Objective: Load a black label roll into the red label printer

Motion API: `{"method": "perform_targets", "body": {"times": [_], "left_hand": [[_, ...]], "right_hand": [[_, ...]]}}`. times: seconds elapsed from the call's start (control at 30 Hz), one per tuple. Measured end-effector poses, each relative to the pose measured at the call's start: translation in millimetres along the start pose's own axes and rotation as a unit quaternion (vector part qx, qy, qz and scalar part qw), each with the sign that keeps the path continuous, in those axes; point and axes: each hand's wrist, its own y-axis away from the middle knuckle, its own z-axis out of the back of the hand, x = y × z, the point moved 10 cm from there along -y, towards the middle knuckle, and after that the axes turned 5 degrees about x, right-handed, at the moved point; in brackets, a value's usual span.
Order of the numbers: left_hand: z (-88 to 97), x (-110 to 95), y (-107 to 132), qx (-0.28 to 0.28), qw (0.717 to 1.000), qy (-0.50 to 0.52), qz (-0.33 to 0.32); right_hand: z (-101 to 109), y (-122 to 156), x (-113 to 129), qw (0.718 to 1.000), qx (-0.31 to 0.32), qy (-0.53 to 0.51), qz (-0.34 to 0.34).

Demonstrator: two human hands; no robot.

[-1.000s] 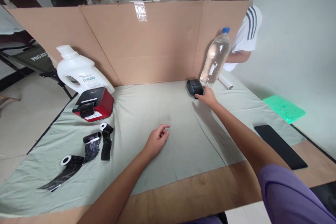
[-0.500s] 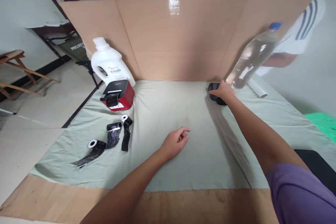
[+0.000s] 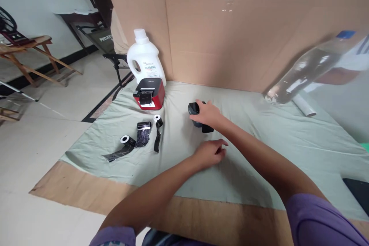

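My right hand (image 3: 208,113) grips a black plastic object (image 3: 206,128) from above, near the middle of the cloth. My fingers cover much of it, and its exact kind cannot be made out. Just in front of it my left hand (image 3: 210,153) rests low over the cloth. Its index finger is stretched out, the other fingers are loosely bent, and nothing shows in it. To the left stands a small red and black printer (image 3: 157,95) with a black strip hanging from its front. Three small rolls of black strip, partly unrolled, lie before it, among them the middle roll (image 3: 144,125).
A white detergent bottle (image 3: 147,55) stands behind the printer. A large clear bottle with a blue cap (image 3: 311,67) leans at the right, beside a white tube (image 3: 305,105). A cardboard panel (image 3: 216,38) walls the back. A dark flat object (image 3: 357,194) lies at the right edge.
My right hand has brought the black object from beside the clear bottle leftward and nearer, to the middle of the cloth. My left hand stays almost in place. The camera view has turned slightly right.
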Motion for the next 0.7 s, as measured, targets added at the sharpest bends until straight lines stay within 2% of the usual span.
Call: {"method": "perform_targets", "body": {"times": [0.1,0.2,0.3,0.37,0.47,0.53,0.63,0.7], "left_hand": [[0.1,2,-1,-0.004,1.0,-0.03,0.005],[-4.1,8,-2,0.016,0.997,-0.061,0.034],[-2.5,6,-2,0.01,0.998,-0.063,0.024],[0.2,1,-1,-0.004,0.999,-0.047,-0.004],[1.5,-2,0,-0.012,1.0,-0.018,-0.023],[1.1,0,1,-0.013,1.0,-0.011,-0.018],[-0.9,-1,2,-0.008,1.0,-0.018,-0.02],[-2.7,-2,3,-0.002,0.999,-0.029,-0.023]], "right_hand": [[-10,5,23,1.0,0.004,0.0,0.01],[-16,10,31,1.0,-0.003,0.003,0.011],[-18,18,26,1.0,0.003,0.004,0.011],[-16,24,10,1.0,0.001,0.012,-0.009],[-8,31,-35,0.998,-0.019,0.026,-0.057],[0,35,-80,0.995,-0.04,0.021,-0.09],[15,43,-173,0.982,-0.086,0.0,-0.166],[29,57,-242,0.963,-0.134,-0.012,-0.235]]}}
